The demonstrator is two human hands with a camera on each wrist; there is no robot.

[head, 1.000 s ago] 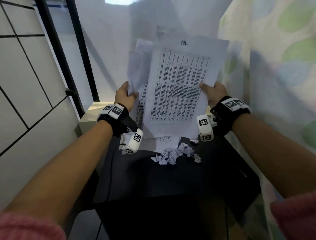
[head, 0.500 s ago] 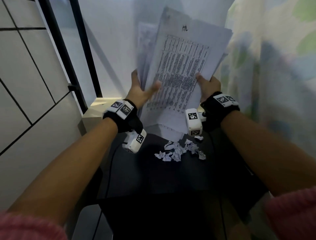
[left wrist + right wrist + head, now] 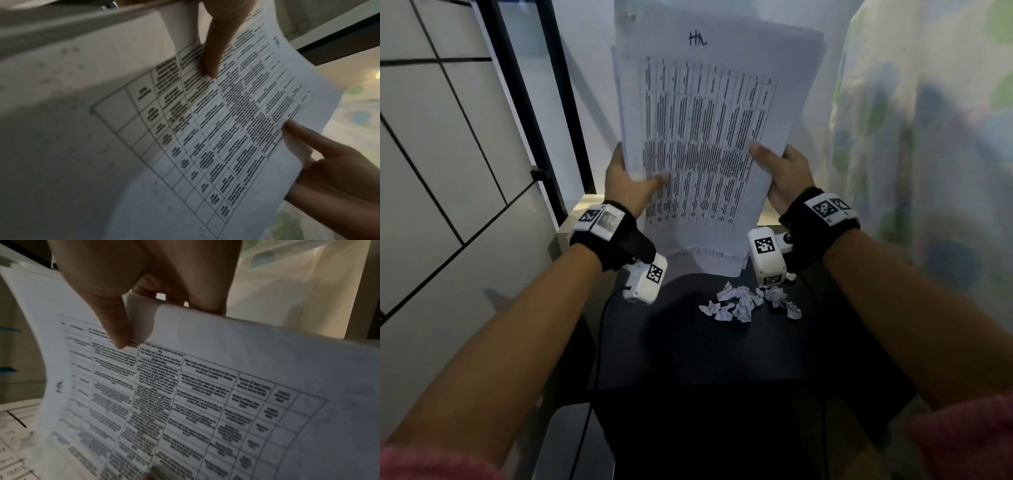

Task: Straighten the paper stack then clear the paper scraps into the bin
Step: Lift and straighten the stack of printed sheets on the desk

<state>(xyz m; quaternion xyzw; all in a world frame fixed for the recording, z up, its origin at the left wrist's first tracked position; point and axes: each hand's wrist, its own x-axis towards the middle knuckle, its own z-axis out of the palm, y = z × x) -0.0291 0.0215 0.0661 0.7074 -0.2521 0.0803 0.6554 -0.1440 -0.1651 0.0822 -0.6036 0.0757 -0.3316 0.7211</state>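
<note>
A paper stack (image 3: 705,137) with a printed table on its top sheet stands nearly upright above the black table (image 3: 688,359). My left hand (image 3: 626,181) grips its left edge, thumb laid on the front sheet (image 3: 226,129). My right hand (image 3: 784,171) grips the right edge, thumb on the print and fingers behind (image 3: 205,386). The sheets line up closely, with a few edges still peeking out at the top and bottom. A small heap of crumpled paper scraps (image 3: 750,301) lies on the table just below the stack. No bin shows in any view.
A tiled wall (image 3: 448,171) and a black metal frame (image 3: 530,102) stand at the left. A patterned curtain (image 3: 928,137) hangs at the right. A pale ledge (image 3: 575,219) sits behind the table. A black cable (image 3: 599,342) runs down from the left wrist.
The loose, fanned sheets have been pulled together into one closer stack. My left hand shifted from the separate left sheets onto the stack's left edge. The stack rose slightly.
</note>
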